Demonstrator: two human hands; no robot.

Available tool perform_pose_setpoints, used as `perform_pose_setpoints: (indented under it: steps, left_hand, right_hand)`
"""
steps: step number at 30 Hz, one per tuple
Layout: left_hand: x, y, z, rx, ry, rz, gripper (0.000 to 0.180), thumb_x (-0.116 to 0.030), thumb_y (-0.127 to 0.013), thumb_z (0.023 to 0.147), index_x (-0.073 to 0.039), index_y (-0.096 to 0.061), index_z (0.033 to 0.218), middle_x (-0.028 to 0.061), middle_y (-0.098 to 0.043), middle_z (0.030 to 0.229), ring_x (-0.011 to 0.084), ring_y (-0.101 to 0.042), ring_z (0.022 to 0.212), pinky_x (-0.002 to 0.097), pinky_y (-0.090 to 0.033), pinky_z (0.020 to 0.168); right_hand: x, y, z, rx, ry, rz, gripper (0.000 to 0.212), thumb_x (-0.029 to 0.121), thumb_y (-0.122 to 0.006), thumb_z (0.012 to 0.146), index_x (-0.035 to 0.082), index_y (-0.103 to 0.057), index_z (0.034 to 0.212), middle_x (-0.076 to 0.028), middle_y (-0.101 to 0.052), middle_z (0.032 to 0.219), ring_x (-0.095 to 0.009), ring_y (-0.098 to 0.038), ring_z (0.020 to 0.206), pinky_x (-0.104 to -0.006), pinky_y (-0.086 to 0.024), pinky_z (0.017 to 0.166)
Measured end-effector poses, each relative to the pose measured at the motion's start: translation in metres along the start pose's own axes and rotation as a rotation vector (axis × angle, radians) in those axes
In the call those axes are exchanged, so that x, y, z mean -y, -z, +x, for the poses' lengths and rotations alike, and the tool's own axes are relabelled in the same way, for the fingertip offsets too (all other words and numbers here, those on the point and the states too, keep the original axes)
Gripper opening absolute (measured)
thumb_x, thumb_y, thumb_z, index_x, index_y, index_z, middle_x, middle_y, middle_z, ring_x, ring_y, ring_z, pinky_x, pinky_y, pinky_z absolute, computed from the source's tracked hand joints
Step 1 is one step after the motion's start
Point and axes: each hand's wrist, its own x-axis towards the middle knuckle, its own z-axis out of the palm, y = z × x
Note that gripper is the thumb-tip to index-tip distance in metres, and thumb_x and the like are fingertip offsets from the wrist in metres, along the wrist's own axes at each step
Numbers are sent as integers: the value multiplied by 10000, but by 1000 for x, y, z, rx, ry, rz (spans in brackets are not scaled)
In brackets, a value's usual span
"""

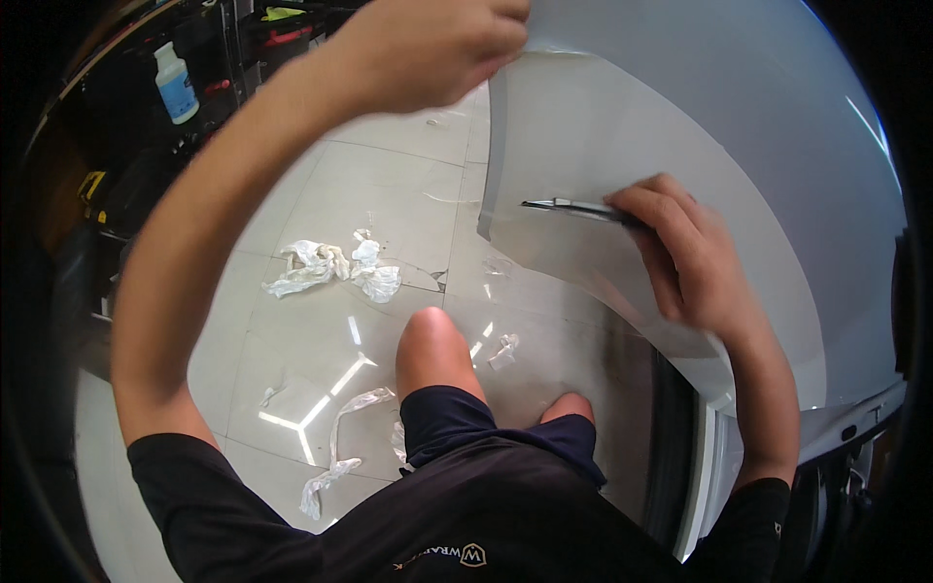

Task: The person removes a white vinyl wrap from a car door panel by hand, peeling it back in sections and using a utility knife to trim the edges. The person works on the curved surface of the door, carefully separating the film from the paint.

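My right hand (685,243) is closed round a slim cutter knife (573,207), its silver tip pointing left. The knife is in front of a translucent sheet of film (583,126), which hangs along a curved, glossy grey vehicle panel (777,68). Whether the blade touches the film does not show. At the top, my left hand (437,49) has its fingers curled together at the film's upper left corner, apparently pinching it; the frame's edge cuts off part of the fingers. A darker strip runs down the film's left edge.
Crumpled white scraps (335,270) lie on the shiny tiled floor (389,175), with a twisted strip (340,437) nearer my knees. At the upper left, a white bottle with a blue label (177,87) stands among tools on a dark shelf. A dark sill (673,437) runs at lower right.
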Motion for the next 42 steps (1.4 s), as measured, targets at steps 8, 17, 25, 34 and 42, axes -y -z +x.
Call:
perform_pose_setpoints:
  steps: [8,17,25,34,42]
  left_hand:
    - [-53,72,27,517,393,134,192,-137,-566,971,-27,-721,997,145,-737,977,244,-715,902,365,-573,800]
    - [-27,63,36,414,493,-192,244,-271,-654,973,-53,-753,926,117,-747,855,224,-696,800,361,-568,762]
    - [-9,-14,9,-64,227,-281,334,-206,-677,951,-34,-576,684,72,-563,627,217,-524,655,391,-498,803]
    - [-19,14,12,103,440,-439,379,-145,-685,931,-10,-519,618,66,-488,541,206,-464,580,375,-429,635]
    - [-1,-23,-5,-375,137,-369,356,-145,-710,914,-15,-539,631,68,-503,555,213,-490,631,391,-436,709]
  right_hand:
    - [-45,-19,-5,-174,242,-151,488,-51,-681,713,5,-645,1196,-106,-659,1000,-255,-663,730,-352,-504,559]
    - [-46,-33,-1,-295,208,-143,323,-3,-717,810,36,-653,1124,-79,-663,874,-241,-657,696,-345,-487,542]
    - [-9,-25,-7,-89,-74,-232,205,77,-751,838,82,-648,1015,-86,-618,762,-263,-618,633,-374,-461,545]
    - [28,-33,-16,-24,-235,-368,355,-47,-679,791,33,-585,1124,-102,-636,786,-273,-637,623,-368,-496,571]
    - [25,-25,-10,26,-55,-494,305,-99,-678,790,21,-627,1066,-92,-647,757,-201,-638,599,-314,-473,568]
